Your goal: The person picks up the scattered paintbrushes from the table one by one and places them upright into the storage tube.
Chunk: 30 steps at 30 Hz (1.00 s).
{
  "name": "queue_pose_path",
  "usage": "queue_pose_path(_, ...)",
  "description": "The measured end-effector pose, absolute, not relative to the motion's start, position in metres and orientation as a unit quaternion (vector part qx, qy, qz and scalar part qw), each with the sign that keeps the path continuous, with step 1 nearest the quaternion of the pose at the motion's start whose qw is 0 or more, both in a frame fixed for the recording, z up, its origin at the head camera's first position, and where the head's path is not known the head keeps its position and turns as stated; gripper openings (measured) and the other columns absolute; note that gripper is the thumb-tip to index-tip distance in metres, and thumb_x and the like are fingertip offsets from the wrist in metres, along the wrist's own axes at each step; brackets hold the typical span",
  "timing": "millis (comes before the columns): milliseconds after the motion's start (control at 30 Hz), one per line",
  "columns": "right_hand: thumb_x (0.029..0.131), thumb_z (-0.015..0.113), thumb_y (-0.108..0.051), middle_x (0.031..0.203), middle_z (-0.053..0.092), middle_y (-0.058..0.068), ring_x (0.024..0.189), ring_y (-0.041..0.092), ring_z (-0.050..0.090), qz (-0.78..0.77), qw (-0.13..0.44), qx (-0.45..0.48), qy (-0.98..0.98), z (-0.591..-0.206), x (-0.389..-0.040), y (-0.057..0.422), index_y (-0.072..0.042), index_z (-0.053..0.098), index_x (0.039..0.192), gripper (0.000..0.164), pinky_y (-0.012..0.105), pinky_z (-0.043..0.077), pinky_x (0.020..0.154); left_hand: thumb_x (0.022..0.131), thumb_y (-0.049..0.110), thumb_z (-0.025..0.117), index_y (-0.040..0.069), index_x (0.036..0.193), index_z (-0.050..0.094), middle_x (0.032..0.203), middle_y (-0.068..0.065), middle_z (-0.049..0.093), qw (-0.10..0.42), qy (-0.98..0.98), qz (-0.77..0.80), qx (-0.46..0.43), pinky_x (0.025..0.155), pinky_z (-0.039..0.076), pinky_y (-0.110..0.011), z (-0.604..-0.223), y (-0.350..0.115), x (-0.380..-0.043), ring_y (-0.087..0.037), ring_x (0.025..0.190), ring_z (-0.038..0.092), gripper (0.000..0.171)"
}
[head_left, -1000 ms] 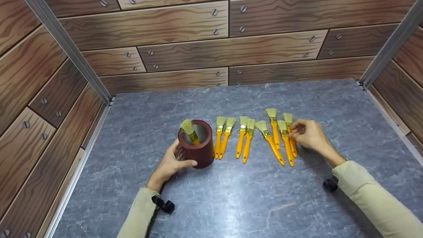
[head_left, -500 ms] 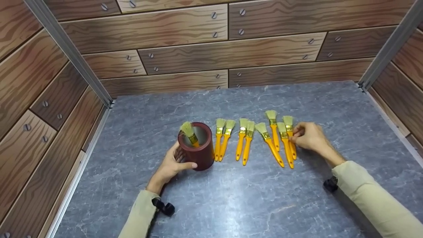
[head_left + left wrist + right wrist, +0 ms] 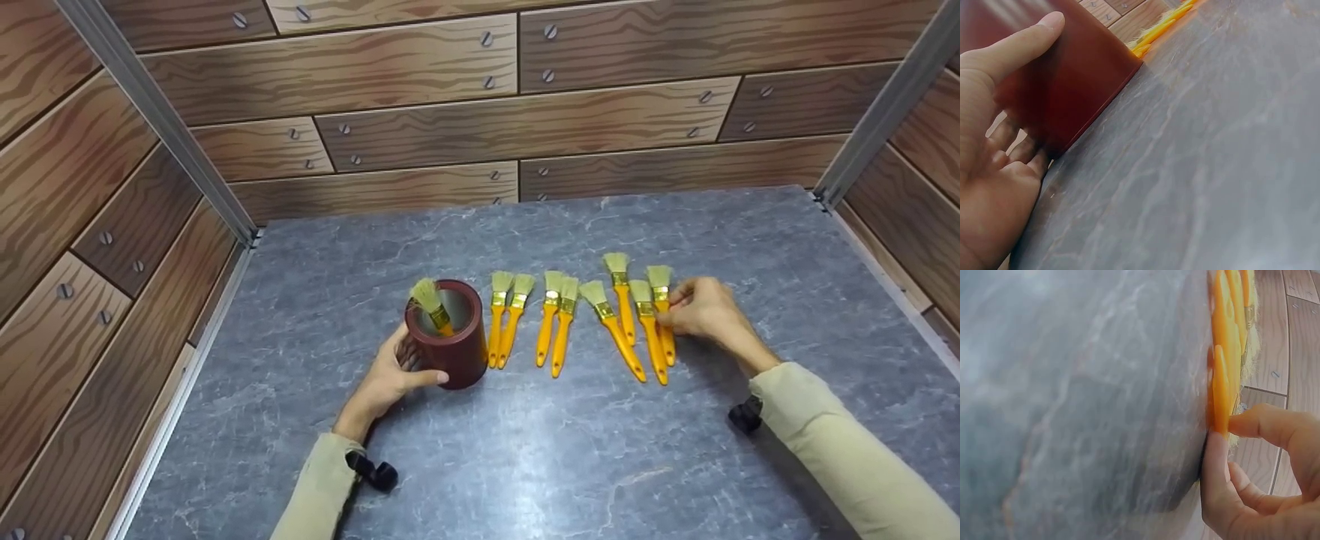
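Note:
My left hand [image 3: 386, 379] holds a dark red cylindrical can [image 3: 459, 358] from its left side, thumb across the front and fingers round the back. The can stands upright on the table, grey inside, and one paintbrush [image 3: 431, 301] leans in it with bristles up. At the right end of a row of brushes, my right hand [image 3: 705, 307] pinches the rightmost paintbrush [image 3: 660, 286] by its orange handle. In the right wrist view, thumb and forefinger meet on that handle [image 3: 1220, 388], low against the tabletop. Close to its left lies another paintbrush [image 3: 648, 330].
Between can and right hand, more brushes lie bristles away from me: a pair [image 3: 510, 319] beside the can, a second pair [image 3: 559, 322], then a slanted brush [image 3: 613, 330] and one set farther back [image 3: 619, 296]. Wood-patterned walls [image 3: 420, 139] enclose the grey marbled table [image 3: 570, 450].
The rightmost brush has shifted slightly right, widening the gap to its neighbour, with my right fingers on it. My left hand and the can stay put. The head view has tilted up slightly.

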State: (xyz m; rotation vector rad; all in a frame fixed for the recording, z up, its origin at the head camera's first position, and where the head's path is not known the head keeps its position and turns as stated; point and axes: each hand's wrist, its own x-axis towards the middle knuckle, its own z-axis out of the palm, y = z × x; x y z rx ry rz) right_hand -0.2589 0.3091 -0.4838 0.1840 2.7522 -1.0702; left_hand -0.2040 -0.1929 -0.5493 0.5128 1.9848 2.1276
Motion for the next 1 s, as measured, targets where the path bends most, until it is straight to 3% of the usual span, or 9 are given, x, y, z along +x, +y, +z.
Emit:
queue_pose_path(300,0.082,0.090,-0.011,0.090,0.066,0.007,0.069,0.012,0.071,-0.447,0.124,0.081,0.882,-0.484,-0.257,0.315,0.009,0.059,0.115,0.049,0.029,0.067,0.068,0.083,0.004,0.092,0.022,0.165,0.040,0.161,-0.007,0.053,0.096,0.669,0.717,0.173,0.125,0.041,-0.032,-0.550,-0.192,-0.202,-0.023,0.151,0.048,0.098)
queue_pose_path(633,0.090,0.080,-0.005,0.091,0.072,0.003,0.074,0.010,0.072,-0.470,0.120,0.056,0.873,-0.470,-0.255,0.325,0.011,0.059,0.119,0.039,0.030,0.067,0.071,0.084,0.006,0.092,0.024,0.164,0.041,0.160,-0.006,0.054,0.098,0.672,0.716,0.160,0.127,0.039,-0.033,-0.548,-0.193,-0.201,-0.023,0.151,0.048,0.097)
queue_pose_path(1000,0.099,0.074,-0.004,0.115,0.066,0.011,0.088,0.005,0.069,-0.504,0.089,-0.016,0.859,-0.428,-0.248,0.301,0.011,0.058,0.140,0.046,0.025,0.065,0.079,0.082,0.003,0.092,0.021,0.164,0.041,0.160,-0.007,0.054,0.095,0.675,0.714,0.161,0.127,0.039,-0.034,-0.547,-0.192,-0.203,-0.023,0.151,0.048,0.098)
